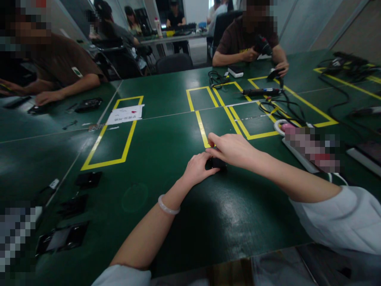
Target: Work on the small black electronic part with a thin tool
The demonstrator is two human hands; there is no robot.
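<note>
Close to the middle of the green table [166, 155], a small black part [218, 163] lies between my two hands, mostly covered by them. My left hand [199, 169] grips its near side, with the thumb along the front and the fingers curled behind. A pale bracelet [168, 205] circles that wrist. Over the part's top bends my right hand [232, 149], its fingers curled and pinched together. Whether anything small sits in that pinch is hidden.
Several black parts [62, 236] lie along the left. Yellow tape outlines [127, 143] and a paper label [125, 115] mark the table. Cables [285, 107] and a pen-like black tool [262, 92] lie right. Across the table, a co-worker [247, 43] holds a power drill [263, 45].
</note>
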